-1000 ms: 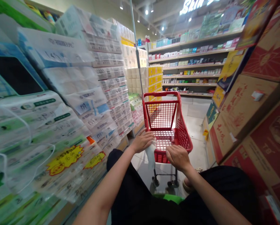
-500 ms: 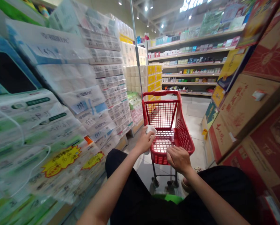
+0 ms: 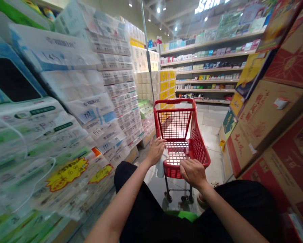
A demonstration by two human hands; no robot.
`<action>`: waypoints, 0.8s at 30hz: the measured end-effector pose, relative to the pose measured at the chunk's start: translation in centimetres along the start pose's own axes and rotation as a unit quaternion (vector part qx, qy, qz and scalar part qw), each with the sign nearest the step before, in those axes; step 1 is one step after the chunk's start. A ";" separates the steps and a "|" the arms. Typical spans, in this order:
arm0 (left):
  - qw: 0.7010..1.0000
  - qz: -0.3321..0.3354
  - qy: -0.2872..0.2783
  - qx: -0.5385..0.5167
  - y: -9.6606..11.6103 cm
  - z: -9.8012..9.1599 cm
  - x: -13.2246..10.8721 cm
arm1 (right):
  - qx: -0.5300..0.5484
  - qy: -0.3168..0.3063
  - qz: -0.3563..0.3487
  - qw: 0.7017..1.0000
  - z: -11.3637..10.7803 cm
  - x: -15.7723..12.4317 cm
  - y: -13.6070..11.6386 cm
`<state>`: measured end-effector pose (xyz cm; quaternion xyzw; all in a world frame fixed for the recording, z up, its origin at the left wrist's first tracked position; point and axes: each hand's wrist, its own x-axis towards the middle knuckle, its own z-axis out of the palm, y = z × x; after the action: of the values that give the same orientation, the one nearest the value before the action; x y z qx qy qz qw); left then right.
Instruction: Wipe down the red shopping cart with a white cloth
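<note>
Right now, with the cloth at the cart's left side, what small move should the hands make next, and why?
I'd probably slide the left hand and cloth along the left rim of the cart: the cloth hangs at that edge, by the left hand, while the right hand is at the near rim, perhaps steadying things.

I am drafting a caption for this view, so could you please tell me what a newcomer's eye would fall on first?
The bright red cart in the middle of the aisle stands out first, with a white cloth at its near left side. Next come the jagged yellow tag on the packs at lower left and the glowing white sign at top right.
</note>
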<state>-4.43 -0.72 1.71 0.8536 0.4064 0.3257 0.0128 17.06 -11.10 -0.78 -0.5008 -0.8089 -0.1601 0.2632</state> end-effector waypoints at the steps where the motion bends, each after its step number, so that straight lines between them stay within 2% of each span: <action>1: 1.000 0.009 -0.004 -0.003 -0.3 0.3 0.2 | -0.001 0.001 0.001 1.000 0.0 0.0 0.0; 4: 0.999 0.044 -0.008 -0.014 0.2 0.7 -0.4 | -0.003 0.003 0.002 1.000 0.1 0.2 0.2; 7: 0.997 0.075 -0.013 -0.009 2.2 0.8 -2.0 | -0.001 0.006 0.000 1.000 0.0 0.2 0.5; 11: 0.997 0.062 0.003 0.042 5.5 1.4 -3.8 | 0.004 0.008 0.007 1.000 -0.1 0.2 0.9; 14: 0.995 0.062 0.011 0.078 6.8 1.8 -3.9 | 0.005 0.005 0.013 1.000 -0.2 -0.1 1.3; 17: 0.990 0.115 -0.012 0.082 6.0 1.8 -3.5 | 0.009 -0.004 0.013 1.000 -0.5 -0.4 1.6; 21: 0.967 0.232 -0.068 0.077 2.6 1.3 -2.7 | 0.013 -0.004 0.007 1.000 -0.8 -0.8 1.7; 24: 0.952 0.275 -0.102 0.085 0.1 0.6 -1.5 | 0.014 -0.004 0.004 1.000 -1.0 -0.9 1.6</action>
<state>-4.77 -1.70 0.42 0.9589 0.1788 0.1918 -0.1088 19.06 -11.54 -0.54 -0.5008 -0.8100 -0.1459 0.2679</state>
